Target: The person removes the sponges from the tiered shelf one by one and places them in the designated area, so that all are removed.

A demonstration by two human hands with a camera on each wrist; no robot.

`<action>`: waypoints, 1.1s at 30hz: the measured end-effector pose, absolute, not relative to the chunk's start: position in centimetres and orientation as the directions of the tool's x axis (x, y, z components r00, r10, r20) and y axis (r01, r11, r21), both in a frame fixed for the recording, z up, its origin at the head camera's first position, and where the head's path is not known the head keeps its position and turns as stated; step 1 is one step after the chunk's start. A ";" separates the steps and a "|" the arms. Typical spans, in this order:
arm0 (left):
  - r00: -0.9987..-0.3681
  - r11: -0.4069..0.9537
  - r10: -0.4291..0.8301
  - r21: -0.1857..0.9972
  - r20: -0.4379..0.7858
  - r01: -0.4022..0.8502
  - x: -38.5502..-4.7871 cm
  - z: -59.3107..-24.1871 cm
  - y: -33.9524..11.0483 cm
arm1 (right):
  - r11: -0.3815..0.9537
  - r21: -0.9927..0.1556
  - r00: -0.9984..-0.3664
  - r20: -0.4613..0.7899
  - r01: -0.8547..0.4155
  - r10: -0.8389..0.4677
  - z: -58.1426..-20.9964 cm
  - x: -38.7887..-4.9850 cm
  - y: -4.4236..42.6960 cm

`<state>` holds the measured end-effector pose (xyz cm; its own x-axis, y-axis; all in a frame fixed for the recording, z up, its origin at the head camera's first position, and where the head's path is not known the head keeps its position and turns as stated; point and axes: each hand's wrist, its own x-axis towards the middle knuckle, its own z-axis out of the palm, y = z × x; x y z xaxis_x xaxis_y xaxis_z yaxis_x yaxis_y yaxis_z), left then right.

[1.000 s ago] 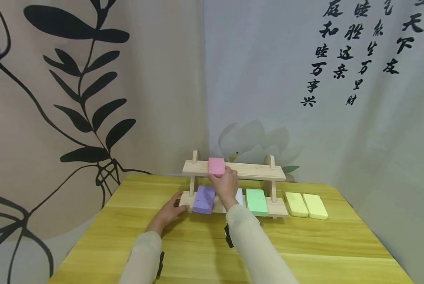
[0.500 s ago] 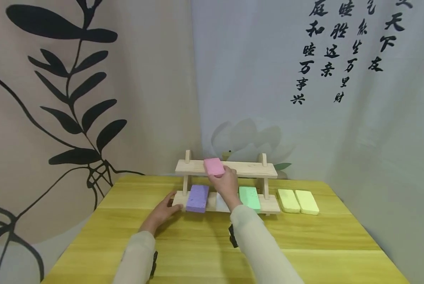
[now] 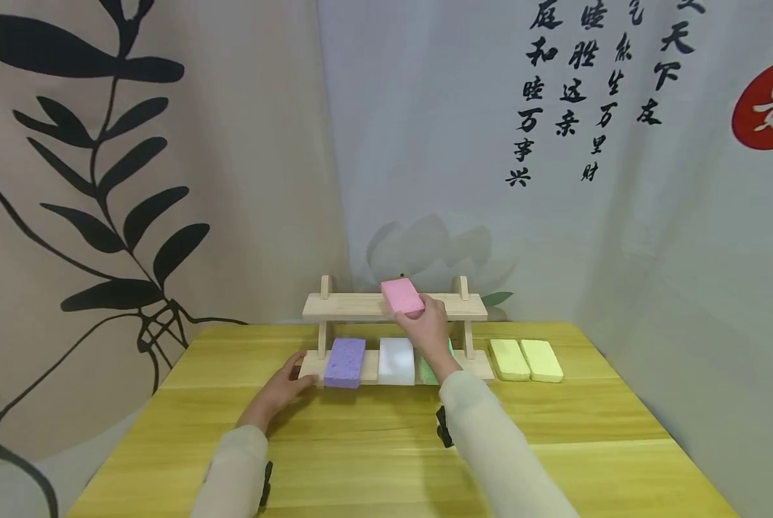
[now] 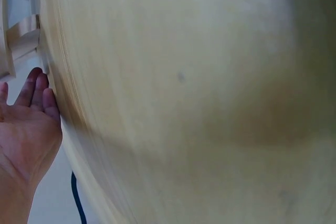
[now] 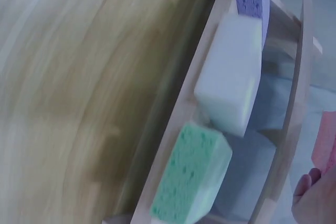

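In the head view my right hand (image 3: 428,331) pinches a pink sponge (image 3: 402,296), tilted in front of the upper board of a two-tier wooden rack (image 3: 354,307). Whether the sponge touches that board I cannot tell. My left hand (image 3: 277,392) grips the left end of the rack's lower board, thumb at the front edge; in the left wrist view its other fingers (image 4: 39,90) extend loosely. Along the lower board lean a purple sponge (image 3: 344,363), a white sponge (image 3: 396,361) and a green sponge (image 5: 189,174), the last partly hidden by my right hand in the head view.
Two pale yellow sponges (image 3: 509,360) lie side by side on the wooden table (image 3: 360,453), right of the rack. Behind the table hangs a curtain (image 3: 257,180) with printed leaves and writing.
My right hand has moved the pink sponge rightward along the upper board and tilted it, uncovering the white sponge and partly covering the green one. The left hand stays at the rack's end.
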<state>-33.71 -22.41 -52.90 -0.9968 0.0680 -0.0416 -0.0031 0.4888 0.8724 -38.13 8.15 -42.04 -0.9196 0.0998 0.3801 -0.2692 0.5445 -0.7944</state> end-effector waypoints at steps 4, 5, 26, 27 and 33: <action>-0.997 0.488 0.068 0.873 -0.047 -0.007 -33.7 -52.7 -22.5 | 0.527 -0.806 -0.915 0.385 -0.271 0.118 -41.2 -38.2 9.6; -0.997 0.488 0.065 0.873 -0.049 -0.011 -33.7 -52.7 -22.5 | 0.529 -0.804 -0.914 0.388 -0.270 0.122 -41.1 -38.2 10.0; -0.997 0.496 0.064 0.868 -0.041 -0.004 -33.7 -52.7 -22.5 | 0.495 -0.827 -0.901 0.396 -0.266 0.176 -38.8 -38.6 18.5; -0.997 0.497 0.062 0.868 -0.042 -0.005 -33.6 -52.7 -22.4 | 0.500 -0.824 -0.899 0.400 -0.267 0.180 -38.8 -38.6 19.0; -0.997 0.499 0.061 0.867 -0.044 -0.008 -33.6 -52.7 -22.4 | 0.522 -0.811 -0.882 0.422 -0.265 0.208 -38.6 -38.7 22.6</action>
<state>-33.64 -22.37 -52.73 -0.9972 0.0608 -0.0438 -0.0076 0.4985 0.8668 -38.73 22.60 -38.64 -0.8823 0.2083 0.4221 -0.2647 0.5220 -0.8108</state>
